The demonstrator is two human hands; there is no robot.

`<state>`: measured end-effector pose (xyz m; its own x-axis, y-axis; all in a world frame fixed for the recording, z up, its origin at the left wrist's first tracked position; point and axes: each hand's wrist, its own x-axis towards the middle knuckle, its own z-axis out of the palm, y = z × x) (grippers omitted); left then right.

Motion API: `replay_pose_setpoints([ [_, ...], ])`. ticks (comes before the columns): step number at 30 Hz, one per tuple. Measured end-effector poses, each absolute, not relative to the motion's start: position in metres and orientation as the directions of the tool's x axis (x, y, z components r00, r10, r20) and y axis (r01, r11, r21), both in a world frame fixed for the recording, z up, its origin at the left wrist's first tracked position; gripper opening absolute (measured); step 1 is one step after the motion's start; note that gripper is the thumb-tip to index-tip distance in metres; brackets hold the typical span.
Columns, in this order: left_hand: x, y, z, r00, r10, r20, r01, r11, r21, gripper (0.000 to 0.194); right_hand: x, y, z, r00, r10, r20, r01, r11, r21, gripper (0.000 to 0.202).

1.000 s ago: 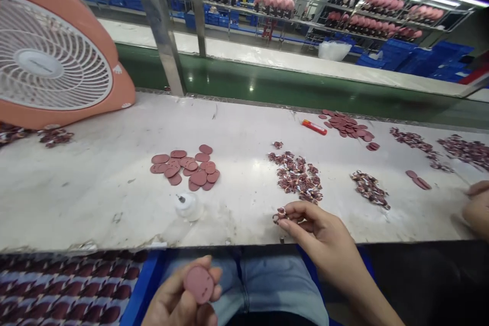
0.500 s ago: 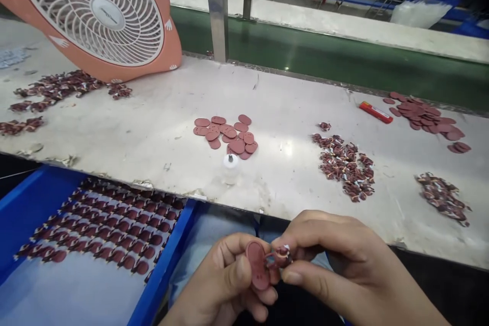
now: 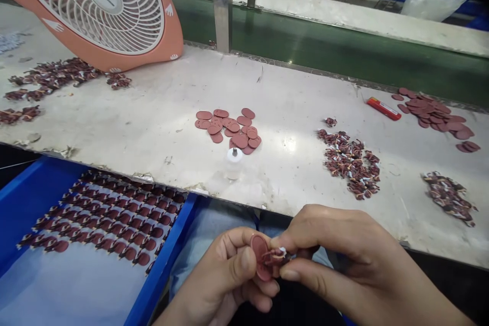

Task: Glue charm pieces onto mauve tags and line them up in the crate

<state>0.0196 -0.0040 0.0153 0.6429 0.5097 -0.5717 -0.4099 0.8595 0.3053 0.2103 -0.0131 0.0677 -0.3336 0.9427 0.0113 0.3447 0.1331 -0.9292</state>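
My left hand (image 3: 233, 270) pinches a dark red oval disc (image 3: 259, 249) between thumb and fingers, in front of the table edge. Against the face of that disc sits a small painted figurine (image 3: 275, 256) in dark red with white and yellow bits. Thumb and index finger of my right hand (image 3: 328, 254) grip the figurine from the right. The two parts touch; whether the figurine is seated in the disc's holes I cannot tell. Beyond the hands lies a pile of the same oval discs (image 3: 240, 140), beside a small white bottle with a dark tip (image 3: 234, 155).
A blue tray (image 3: 153, 275) at lower left holds rows of figurines on discs. Figurine piles (image 3: 351, 163) and more discs (image 3: 431, 112) lie on the right of the table (image 3: 171, 91), near a red tube (image 3: 384, 108). An orange fan (image 3: 168, 35) stands at upper left.
My right hand has brought the figurine left against the disc, which has turned slightly more edge-on. The camera view has shifted a little.
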Motion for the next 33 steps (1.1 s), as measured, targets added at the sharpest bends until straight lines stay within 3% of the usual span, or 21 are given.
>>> replay_pose_setpoints([
  [8, 0.02, -0.004, 0.014, 0.642, 0.505, -0.577, -0.407, 0.862, 0.301, 0.029, 0.209, -0.008, 0.07, -0.364, 0.931, 0.037, 0.408, 0.195, -0.892, 0.016],
  [18, 0.019, -0.006, 0.011, 0.631, 0.522, -0.574, -0.418, 0.852, 0.315, 0.028, 0.213, -0.012, 0.069, -0.392, 0.919, -0.033, 0.42, 0.147, -0.896, 0.015],
  [26, 0.018, -0.01, -0.006, 0.673, 0.533, -0.513, -0.415, 0.846, 0.336, 0.029, 0.208, -0.005, 0.075, -0.451, 0.892, 0.033, 0.458, 0.263, -0.849, 0.017],
  [33, 0.015, -0.008, 0.012, 0.672, 0.535, -0.512, -0.375, 0.842, 0.387, 0.029, 0.21, -0.013, 0.074, -0.484, 0.864, 0.14, 0.415, 0.367, -0.833, 0.021],
])
